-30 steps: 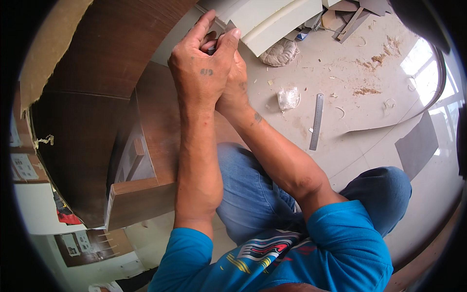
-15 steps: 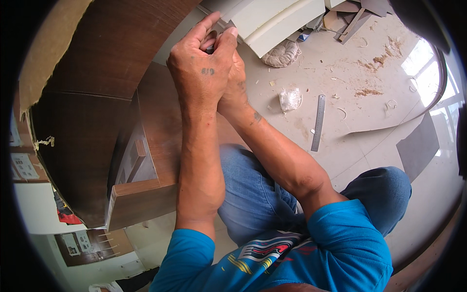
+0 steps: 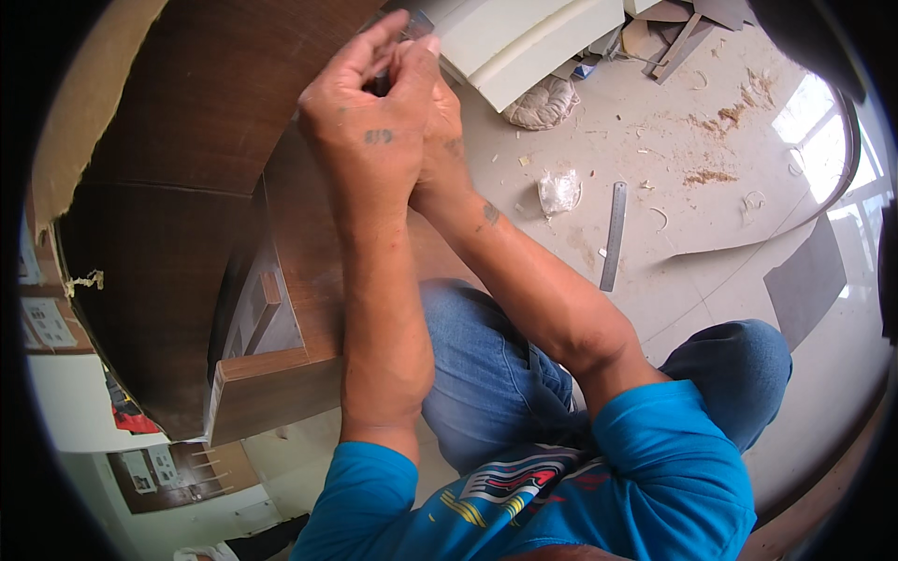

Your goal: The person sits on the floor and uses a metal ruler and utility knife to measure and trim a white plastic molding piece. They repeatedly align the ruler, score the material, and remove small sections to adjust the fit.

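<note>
My left hand is raised at the top, beside a large dark brown wood panel. Its fingers are bent and pressed together round something small that I cannot make out. Pressed against it, my right hand sits partly behind it, its fingers mostly hidden and curled in to the same spot. A small, dark, shiny bit shows at the fingertips, too blurred to name. Below the hands, a brown board with a pale-edged frame stands next to my left forearm.
White drawer-like units stand at the top, a round cushion beside them. On the pale floor lie a clear plastic bag, a steel ruler, sawdust, a grey sheet and several board offcuts.
Both hands have shifted a little to the left and upward together, toward the brown panel. A dark, shiny bit now shows at the fingertips. The things on the floor stay put.
</note>
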`<state>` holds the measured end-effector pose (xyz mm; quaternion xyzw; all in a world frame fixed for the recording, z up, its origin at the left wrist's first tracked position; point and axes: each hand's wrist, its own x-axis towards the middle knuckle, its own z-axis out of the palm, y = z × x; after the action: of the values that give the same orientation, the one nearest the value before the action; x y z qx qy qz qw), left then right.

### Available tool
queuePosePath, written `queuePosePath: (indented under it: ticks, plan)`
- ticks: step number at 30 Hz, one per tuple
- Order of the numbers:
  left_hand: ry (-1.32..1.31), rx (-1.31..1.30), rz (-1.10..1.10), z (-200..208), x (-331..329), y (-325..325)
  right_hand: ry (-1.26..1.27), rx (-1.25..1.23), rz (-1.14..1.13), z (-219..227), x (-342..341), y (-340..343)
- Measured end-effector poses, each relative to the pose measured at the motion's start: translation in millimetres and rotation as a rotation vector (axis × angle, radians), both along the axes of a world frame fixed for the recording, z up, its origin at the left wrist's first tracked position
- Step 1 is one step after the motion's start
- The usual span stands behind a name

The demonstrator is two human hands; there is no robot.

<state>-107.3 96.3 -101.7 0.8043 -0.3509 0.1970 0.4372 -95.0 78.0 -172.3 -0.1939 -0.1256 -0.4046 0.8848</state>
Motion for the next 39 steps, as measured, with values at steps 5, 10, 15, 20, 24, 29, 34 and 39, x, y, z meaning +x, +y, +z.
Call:
queuePosePath:
  ticks: [5, 10, 15, 20, 24, 29, 34, 39]
  plan:
    - [-0.014, -0.118, -0.109, -11.6, -2.9, 14.9, 0.18, -0.175, -0.146, -15.2, -16.5, 12.9]
    - [0.047, -0.157, -0.136, -10.5, 5.5, 13.6, 0.258, 0.248, 0.13, -51.1, -33.5, 26.0]
    - [0.017, -0.04, -0.047, -16.2, 1.7, -8.1, 0.41, 0.179, 0.019, -65.3, -47.7, -7.8]
    - [0.151, -0.145, -0.169, -30.4, 26.1, 0.9, 0.479, 0.177, -0.015, -73.8, -56.2, -35.5]
    - [0.163, -0.068, -0.219, -30.7, 26.7, 10.4, 0.497, 0.134, -0.01, -80.1, -59.0, -41.0]
    - [0.193, 0.02, -0.225, -34.2, 26.7, 18.0, 0.458, 0.125, 0.048, -79.4, -55.6, -38.9]
    - [0.153, 0.042, -0.181, -34.1, 16.1, 9.4, 0.432, 0.075, 0.133, -74.3, -54.4, -26.9]
    - [0.105, -0.021, -0.115, -37.9, 21.2, 0.3, 0.457, 0.252, 0.133, -76.7, -50.0, -18.0]
